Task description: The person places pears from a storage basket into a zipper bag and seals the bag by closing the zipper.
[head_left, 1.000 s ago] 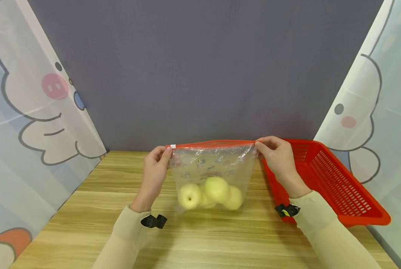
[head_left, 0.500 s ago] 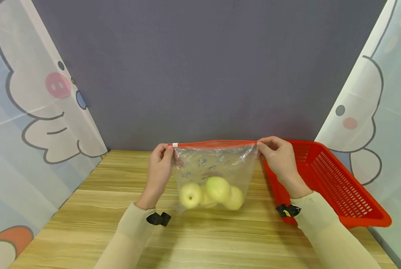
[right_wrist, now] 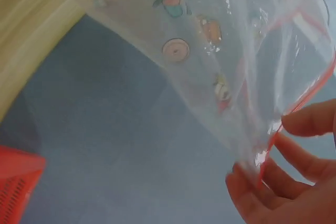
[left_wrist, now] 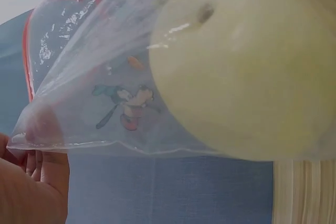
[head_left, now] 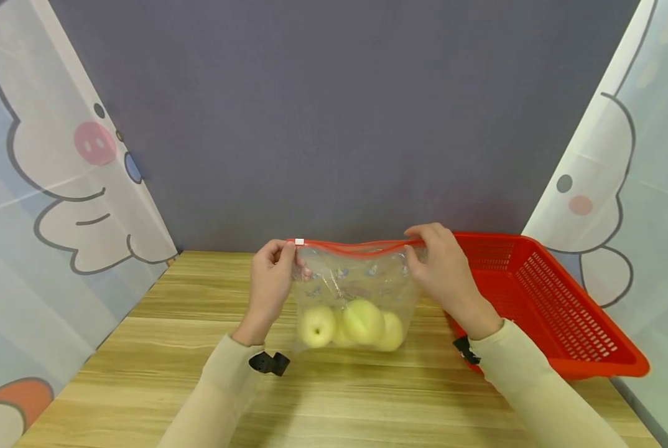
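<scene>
A clear zip bag (head_left: 387, 277) with a red zip edge and small cartoon prints stands upright on the table. Round, pale yellow-green fruits, apples by their look (head_left: 363, 320), lie in its bottom. My left hand (head_left: 271, 280) pinches the bag's top left corner, beside the white slider (head_left: 300, 241). At the top right corner, my right hand (head_left: 443, 267) has the red edge between thumb and fingers; the right wrist view shows its thumb (right_wrist: 310, 119) touching the zip. The bag's mouth gapes slightly in the middle. One apple (left_wrist: 247, 66) fills much of the left wrist view.
A red plastic basket (head_left: 569, 311) with slotted walls stands right of the bag, partly behind the right forearm. Wood-grain table (head_left: 171, 348) extends left and in front. A dark grey panel (head_left: 334, 124) rises behind, with printed curtains on both sides.
My right hand has shifted left and changed its hold on the corner, its fingers now spread further over the edge. The left hand moved slightly right. The bag's mouth now sags and gapes more.
</scene>
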Motion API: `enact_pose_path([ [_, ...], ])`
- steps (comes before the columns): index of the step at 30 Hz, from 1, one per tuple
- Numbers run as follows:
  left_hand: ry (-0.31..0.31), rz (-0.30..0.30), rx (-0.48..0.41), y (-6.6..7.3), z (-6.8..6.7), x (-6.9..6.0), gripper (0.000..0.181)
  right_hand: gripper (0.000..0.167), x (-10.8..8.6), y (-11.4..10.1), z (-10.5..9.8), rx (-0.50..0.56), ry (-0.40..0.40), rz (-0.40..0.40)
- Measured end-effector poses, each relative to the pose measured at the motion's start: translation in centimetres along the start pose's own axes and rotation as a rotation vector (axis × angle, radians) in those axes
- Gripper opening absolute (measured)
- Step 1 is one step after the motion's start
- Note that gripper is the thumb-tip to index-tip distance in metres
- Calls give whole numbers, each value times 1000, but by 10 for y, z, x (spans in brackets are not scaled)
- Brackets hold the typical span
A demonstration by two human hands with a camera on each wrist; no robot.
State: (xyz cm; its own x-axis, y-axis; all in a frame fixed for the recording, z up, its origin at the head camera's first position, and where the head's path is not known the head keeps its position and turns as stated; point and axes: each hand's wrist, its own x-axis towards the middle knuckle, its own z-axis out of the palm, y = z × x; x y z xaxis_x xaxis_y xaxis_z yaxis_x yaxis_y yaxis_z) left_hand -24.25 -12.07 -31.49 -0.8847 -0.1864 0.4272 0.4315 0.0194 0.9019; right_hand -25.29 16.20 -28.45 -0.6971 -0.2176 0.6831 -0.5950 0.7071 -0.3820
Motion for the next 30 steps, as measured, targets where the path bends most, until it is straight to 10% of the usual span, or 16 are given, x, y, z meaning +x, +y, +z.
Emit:
enact_pose_path([
  [8,-19,-4,1,4,4,-3,24,26,5,-23,23,-315,-48,-294],
  [15,-27,-3,-12,4,5,-3,24,39,9,-47,35,-152,-83,-383],
  [30,-37,24,18,11,7,-7,24,45,26,-77,56,155,-307,-166],
])
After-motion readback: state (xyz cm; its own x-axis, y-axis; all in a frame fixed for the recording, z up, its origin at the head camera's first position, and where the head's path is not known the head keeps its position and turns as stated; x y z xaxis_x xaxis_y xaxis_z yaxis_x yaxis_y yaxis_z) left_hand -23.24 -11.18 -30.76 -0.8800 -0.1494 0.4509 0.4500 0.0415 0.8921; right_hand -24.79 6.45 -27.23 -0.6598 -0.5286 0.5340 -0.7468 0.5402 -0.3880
